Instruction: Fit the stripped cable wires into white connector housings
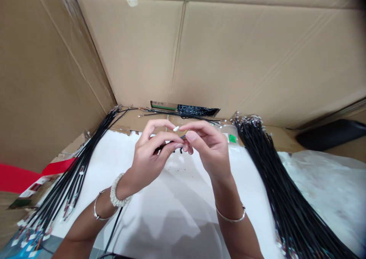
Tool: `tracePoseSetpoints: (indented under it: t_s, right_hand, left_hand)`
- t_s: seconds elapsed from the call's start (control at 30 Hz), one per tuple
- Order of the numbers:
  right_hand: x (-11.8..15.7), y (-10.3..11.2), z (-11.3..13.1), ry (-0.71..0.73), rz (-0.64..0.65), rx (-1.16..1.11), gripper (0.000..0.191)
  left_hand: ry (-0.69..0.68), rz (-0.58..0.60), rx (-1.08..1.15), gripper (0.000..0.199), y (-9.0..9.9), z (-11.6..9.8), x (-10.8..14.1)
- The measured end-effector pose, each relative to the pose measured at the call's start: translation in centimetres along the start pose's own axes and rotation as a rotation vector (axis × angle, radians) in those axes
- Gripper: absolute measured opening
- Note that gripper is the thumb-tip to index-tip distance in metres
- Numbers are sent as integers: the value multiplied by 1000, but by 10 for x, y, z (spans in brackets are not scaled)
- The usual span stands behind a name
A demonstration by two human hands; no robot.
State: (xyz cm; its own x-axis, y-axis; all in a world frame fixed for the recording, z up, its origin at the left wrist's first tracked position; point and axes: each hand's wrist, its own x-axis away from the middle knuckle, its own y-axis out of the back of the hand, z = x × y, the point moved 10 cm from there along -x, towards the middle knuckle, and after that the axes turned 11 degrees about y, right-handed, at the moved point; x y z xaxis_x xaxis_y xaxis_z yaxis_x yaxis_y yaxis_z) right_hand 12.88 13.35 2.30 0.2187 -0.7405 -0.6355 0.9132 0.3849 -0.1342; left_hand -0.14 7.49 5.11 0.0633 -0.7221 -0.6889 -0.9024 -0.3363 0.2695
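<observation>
Cable [164, 146]: black, held in the air between both hands, above a white sheet [171, 228]. Fingertips of the left hand [151, 156] pinch it; fingertips of the right hand [207, 152] close on its end, near a small white tip [175, 128]. End detail is too small to resolve. Outward, a black cable bundle [82, 167] lies left, a second bundle [274, 186] right, and loose cables [183, 114] far.

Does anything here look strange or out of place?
Yes: small dark specks lie scattered on the white sheet, below the left hand and right hand holding a black cable. They look like loose debris.
</observation>
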Motion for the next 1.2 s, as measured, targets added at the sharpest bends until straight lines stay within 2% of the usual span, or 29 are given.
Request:
tracePoseSetpoints:
  t_s: [0.1, 0.3, 0.4, 0.5, 0.6, 0.67, 0.7, 0.73, 0.8, 0.93, 1.03, 1.2]
  right_hand:
    - [1, -2, -10, -91, 9, -114, 11]
    - [0, -21, -38, -241, 14, -431, 25]
    - [-1, -25, -54, -271, -15, -433, 35]
    - [-1, -22, -60, -285, -17, -389, 34]
    - [-3, 5, -41, -148, -132, -128, 27]
    - [-2, 27, -8, 26, -246, 125, 20]
    - [0, 31, 8, 91, -265, 224, 19]
    - [1, 31, 20, 125, -240, 303, 24]
    - [1, 23, 32, 98, -131, 428, 31]
    - [3, 15, 23, -79, 9, 524, 32]
    - [3, 14, 11, -157, 71, 467, 27]
    - [1, 12, 2, -209, 146, 233, 23]
  left_hand:
    - [23, 8, 5, 5, 1, 2, -1]
    - [134, 46, 119, 6, 2, 12, -5]
    - [166, 33, 142, 8, 3, 19, -7]
    - [163, 21, 74, 6, 3, 21, -8]
    - [83, -10, -40, 4, 4, 14, -7]
    - [26, -11, -98, 4, 2, 7, -5]
    - [1, -7, -124, 5, -1, 5, -4]
    - [-26, -4, -151, 5, -3, 2, -3]
    - [-81, -4, -197, 5, -7, -3, 0]
    - [-140, 15, -237, 5, -13, -6, 5]
    - [-152, 41, -246, 4, -15, -7, 6]
    - [-112, 74, -247, 2, -11, -6, 2]
